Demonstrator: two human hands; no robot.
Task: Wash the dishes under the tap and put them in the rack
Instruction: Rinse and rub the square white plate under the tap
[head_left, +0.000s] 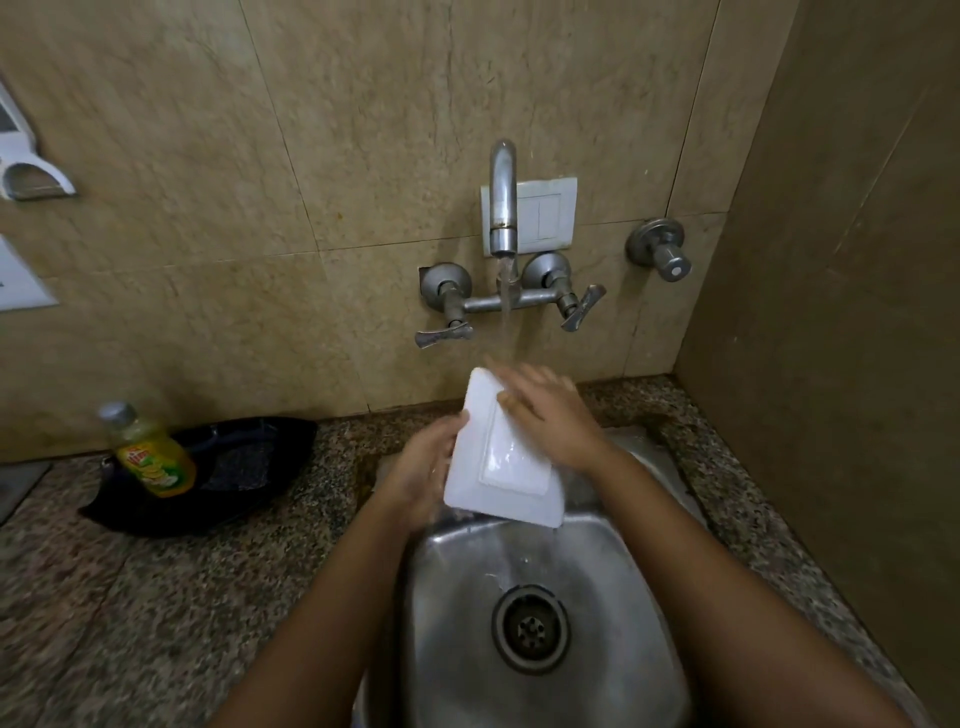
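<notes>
White square plate (501, 457) at frame centre, tilted over steel sink (597, 597), beneath running tap (503, 208). Left hand (423, 467) grips plate's left edge. Right hand (545, 410) flat on plate face, fingers straight, motion-blurred. Step in hand: rinsing. Next probably needs plate turned, back rinsed. Rack not identifiable; left fingertips and plate underside hidden.

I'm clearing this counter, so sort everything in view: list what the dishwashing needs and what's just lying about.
In the job: white plate, gripped by the left hand, right hand flat on it; running tap; sink; dish soap bottle, standing by.

Lying about: black tray, wall switch, separate wall valve.
</notes>
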